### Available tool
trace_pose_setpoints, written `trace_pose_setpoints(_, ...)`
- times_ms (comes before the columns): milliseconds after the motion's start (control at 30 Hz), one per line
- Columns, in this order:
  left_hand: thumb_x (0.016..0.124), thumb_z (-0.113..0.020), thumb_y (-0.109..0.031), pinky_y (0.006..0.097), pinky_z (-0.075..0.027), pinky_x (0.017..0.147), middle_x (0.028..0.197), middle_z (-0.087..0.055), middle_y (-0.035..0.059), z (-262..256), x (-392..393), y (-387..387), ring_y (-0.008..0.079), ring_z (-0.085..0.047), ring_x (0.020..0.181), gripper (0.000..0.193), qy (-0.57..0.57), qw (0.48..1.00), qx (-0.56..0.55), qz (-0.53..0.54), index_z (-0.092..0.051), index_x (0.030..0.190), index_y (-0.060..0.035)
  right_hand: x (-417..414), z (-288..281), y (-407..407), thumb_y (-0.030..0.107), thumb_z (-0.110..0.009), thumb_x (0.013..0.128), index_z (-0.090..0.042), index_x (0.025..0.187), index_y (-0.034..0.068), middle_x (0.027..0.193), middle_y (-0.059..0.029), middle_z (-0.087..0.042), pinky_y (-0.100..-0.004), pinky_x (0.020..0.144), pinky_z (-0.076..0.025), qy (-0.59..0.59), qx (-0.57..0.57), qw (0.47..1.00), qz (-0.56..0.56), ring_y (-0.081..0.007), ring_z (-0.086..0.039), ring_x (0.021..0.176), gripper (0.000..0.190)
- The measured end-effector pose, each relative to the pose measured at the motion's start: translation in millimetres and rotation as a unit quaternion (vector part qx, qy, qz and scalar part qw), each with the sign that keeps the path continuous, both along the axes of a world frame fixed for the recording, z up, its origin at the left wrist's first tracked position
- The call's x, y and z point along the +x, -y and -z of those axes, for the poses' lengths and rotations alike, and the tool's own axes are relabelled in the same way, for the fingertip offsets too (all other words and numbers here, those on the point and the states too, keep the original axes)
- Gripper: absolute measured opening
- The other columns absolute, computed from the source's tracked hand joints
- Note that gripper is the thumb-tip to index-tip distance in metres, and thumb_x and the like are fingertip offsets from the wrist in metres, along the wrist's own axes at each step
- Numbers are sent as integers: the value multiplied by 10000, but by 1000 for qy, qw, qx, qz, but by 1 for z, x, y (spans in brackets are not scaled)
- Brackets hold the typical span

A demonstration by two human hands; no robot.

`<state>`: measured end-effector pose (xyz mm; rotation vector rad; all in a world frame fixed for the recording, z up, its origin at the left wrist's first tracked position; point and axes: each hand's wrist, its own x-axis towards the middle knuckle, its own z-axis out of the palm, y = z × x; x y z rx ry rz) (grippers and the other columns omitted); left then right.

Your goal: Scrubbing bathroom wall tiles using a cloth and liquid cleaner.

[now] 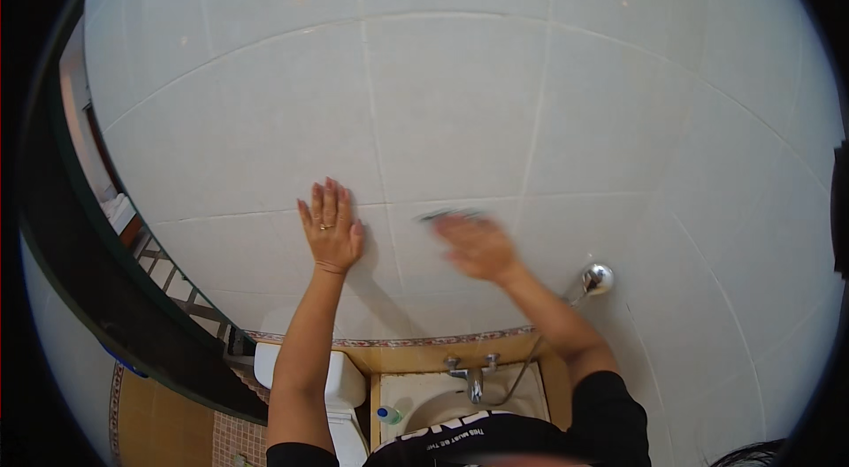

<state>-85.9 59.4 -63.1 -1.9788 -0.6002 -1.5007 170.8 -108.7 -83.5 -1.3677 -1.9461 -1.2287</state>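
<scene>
My left hand rests flat on a white tile wall, just left of a vertical grout line, with a ring on one finger. Nothing is held in it. To its right, my right hand is blurred by motion close to the wall. A thin grey-green thing shows along its fingers and seems held there; the blur hides its exact kind. This thing lies near a horizontal grout line, between two vertical ones.
Below stands a washbasin with a chrome mixer tap. A small bottle sits on its left corner. Further left are a toilet cistern and a dark-framed doorway edge. A chrome shower head hangs at right.
</scene>
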Motion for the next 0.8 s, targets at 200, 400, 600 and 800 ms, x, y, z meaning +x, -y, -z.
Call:
trace_pose_setpoints(200,945,-332,-322,560,-77,1156,1533,-298,166,-7,11,14,362,-213,1441,570,-10,1000,3,-4,-393,1432,-31,93,-143,62,168,-448,960,-178,1514,28,1580,-168,-167,-494,1158,-80,-245,336,889,191,-340,-128,1464,632)
trace_pose_setpoints(400,935,-367,-313,545,-73,1165,1539,-311,108,-10,13,9,310,-225,1446,559,7,1000,-14,23,-391,1447,-89,-11,-149,-11,328,-536,888,-241,1498,29,1565,-165,-219,-528,1155,-108,-197,230,946,113,-331,-181,1453,742)
trace_pose_setpoints(600,940,-353,-293,554,-77,1158,1533,-302,159,-4,-3,6,351,-211,1443,560,-14,1000,-3,-5,-395,1431,-28,-37,-145,-5,375,-615,846,-380,1455,111,1521,-54,-356,-481,1140,-213,29,27,999,-3,-212,-313,1407,704)
trace_pose_setpoints(800,950,-345,-309,548,-72,1161,1536,-302,143,-9,9,17,338,-216,1443,558,-5,1000,-8,6,-383,1442,-49,142,-223,83,272,-473,959,-214,1507,37,1570,-157,-209,-504,1152,-142,-189,372,886,202,-321,-169,1457,650)
